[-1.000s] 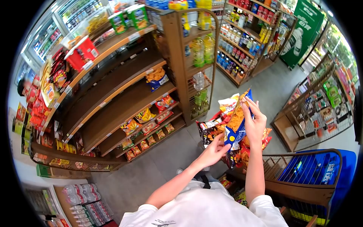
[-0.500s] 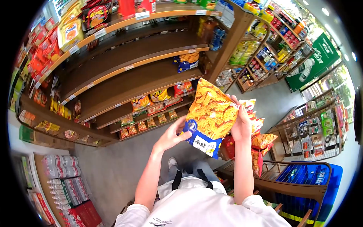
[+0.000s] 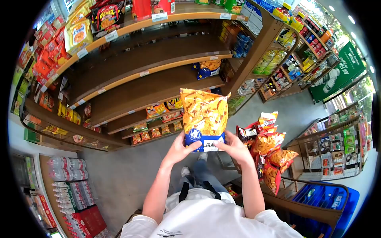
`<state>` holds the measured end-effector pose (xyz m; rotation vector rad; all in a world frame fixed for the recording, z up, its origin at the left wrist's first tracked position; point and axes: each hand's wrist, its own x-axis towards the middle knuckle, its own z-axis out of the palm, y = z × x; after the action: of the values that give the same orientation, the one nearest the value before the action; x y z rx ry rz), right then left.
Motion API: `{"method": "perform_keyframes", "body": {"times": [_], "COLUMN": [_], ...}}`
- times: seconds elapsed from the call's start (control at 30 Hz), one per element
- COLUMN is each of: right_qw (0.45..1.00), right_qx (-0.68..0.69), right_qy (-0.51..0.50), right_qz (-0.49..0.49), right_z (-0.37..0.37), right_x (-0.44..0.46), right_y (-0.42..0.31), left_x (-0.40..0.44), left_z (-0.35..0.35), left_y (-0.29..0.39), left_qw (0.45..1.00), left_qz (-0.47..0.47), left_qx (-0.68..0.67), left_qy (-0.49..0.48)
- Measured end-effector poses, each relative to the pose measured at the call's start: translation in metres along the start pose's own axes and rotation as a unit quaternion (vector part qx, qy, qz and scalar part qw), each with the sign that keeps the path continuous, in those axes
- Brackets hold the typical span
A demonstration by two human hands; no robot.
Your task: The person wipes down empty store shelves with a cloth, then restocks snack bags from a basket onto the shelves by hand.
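Observation:
Between my two hands I hold a snack bag [image 3: 204,113], orange above with a blue lower band, in front of the shelf unit. My left hand [image 3: 179,150] grips its lower left side, thumb across the front. On the lower right, my right hand [image 3: 237,148] grips it the same way. A similar blue and orange bag [image 3: 207,70] lies at the right end of a brown shelf [image 3: 158,85] ahead. Right of my right hand is a pile of red and orange snack bags [image 3: 270,144]; what supports it is mostly hidden.
Lower shelves carry small snack bags [image 3: 155,110]. Red noodle packs [image 3: 49,55] fill the far left. Bottled water packs [image 3: 68,174] stand at lower left. A wire display rack [image 3: 337,139] and a blue bin [image 3: 321,196] are on the right. Grey floor [image 3: 119,174] lies below.
The snack bag has turned from tilted to nearly upright and moved slightly left. My right hand has shifted from its upper right edge to the lower right. More of the bag pile shows.

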<state>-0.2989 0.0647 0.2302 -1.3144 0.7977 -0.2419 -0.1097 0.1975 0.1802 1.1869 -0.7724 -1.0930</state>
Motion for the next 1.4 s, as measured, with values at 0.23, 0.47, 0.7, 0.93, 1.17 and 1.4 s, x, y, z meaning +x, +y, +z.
{"method": "perform_keyframes", "body": {"times": [0.23,0.47,0.7,0.93,1.17,1.4], "right_qw": [0.999,0.973,0.939,0.883,0.883,0.876], "right_qx": [0.028,0.130,0.086,0.011,0.023,-0.028], "right_qy": [0.008,0.093,0.173,0.190,0.193,0.239], "right_qz": [-0.037,-0.167,-0.285,-0.429,-0.426,-0.417], "right_z": [-0.005,-0.019,-0.069,-0.098,-0.101,-0.100], "right_x": [0.073,0.186,0.271,0.344,0.350,0.346], "right_y": [0.040,0.058,0.046,0.046,0.049,0.043], "left_x": [0.039,0.130,0.236,0.322,0.338,0.330], "left_z": [-0.011,-0.017,-0.030,-0.050,-0.055,-0.047], "left_y": [0.006,-0.013,-0.048,-0.107,-0.113,-0.113], "left_qw": [0.972,0.932,0.885,0.830,0.825,0.858], "left_qz": [-0.037,0.006,0.187,0.350,0.325,0.178], "left_qx": [0.230,0.349,0.424,0.423,0.456,0.457], "left_qy": [0.045,0.096,0.047,0.102,0.075,0.151]}}
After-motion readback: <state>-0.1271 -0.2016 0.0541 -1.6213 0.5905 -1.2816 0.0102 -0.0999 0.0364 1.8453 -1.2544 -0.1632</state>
